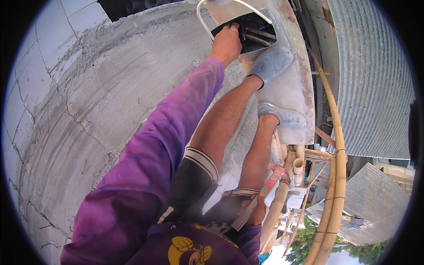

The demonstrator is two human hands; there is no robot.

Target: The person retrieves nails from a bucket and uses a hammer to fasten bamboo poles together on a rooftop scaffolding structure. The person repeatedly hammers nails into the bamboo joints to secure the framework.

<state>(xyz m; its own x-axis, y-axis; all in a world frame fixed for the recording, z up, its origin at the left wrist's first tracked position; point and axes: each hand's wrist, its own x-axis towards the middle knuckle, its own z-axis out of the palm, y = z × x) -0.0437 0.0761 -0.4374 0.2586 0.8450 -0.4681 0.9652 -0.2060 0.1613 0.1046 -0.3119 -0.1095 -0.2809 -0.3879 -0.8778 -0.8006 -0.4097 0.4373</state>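
Reaching toward 1 o'clock, the worker's left hand (pixel 227 44) is at the near-left edge of a black-lined open container (pixel 248 49). I give clock directions as the worker sees them, looking down. The container opens at about 2 o'clock from that hand, right against it, with a curved white handle (pixel 256 10) arching over its far side. Inside lie two brown sticks (pixel 257 40), side by side, to the 3 o'clock side of the fingers; their long axis slopes gently from between 9 and 10 o'clock down to between 3 and 4. The fingers are bunched and curled over the dark interior; I cannot tell whether they pinch anything.

The left hand is plainly the nearer one. The right hand (pixel 258 211) rests low by the lap, well apart from the container, which lies at 12 o'clock from it. That hand is wrapped around a red-headed hammer (pixel 266 189), its head pointing to 1 o'clock and the end of its handle to 7.

Two grey rubber shoes (pixel 271 64) stand on a pale board (pixel 293 90), the farther one just beside the container at its 5 o'clock. A rough grey wall (pixel 110 88) fills the 9 o'clock side; a bamboo pole (pixel 338 176) bends along the 3 o'clock side.
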